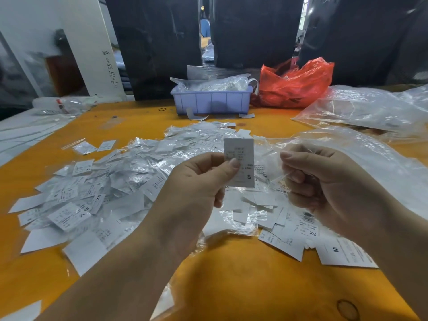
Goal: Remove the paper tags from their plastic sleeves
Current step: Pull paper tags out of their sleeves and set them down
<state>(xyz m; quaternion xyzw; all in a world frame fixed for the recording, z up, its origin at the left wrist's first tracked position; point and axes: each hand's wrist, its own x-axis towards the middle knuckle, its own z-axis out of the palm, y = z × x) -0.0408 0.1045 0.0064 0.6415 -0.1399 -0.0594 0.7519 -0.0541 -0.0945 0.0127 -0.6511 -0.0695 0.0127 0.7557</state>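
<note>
My left hand (201,181) pinches a white paper tag (240,163) marked S between thumb and fingers, holding it upright above the table. My right hand (324,181) is just to its right, fingers curled around a thin clear plastic sleeve (275,167) that is hard to make out. A large heap of tags in clear sleeves (111,181) covers the orange table (231,274) to the left and behind. Bare paper tags (296,232), marked XS and M, lie under and right of my right hand.
A lilac plastic bin (210,100) full of clear bags stands at the back centre. Beside it, on the right, is a red plastic bag (294,82). Large clear plastic bags (361,107) lie at the right. A black rubber band (347,309) rests near the front right.
</note>
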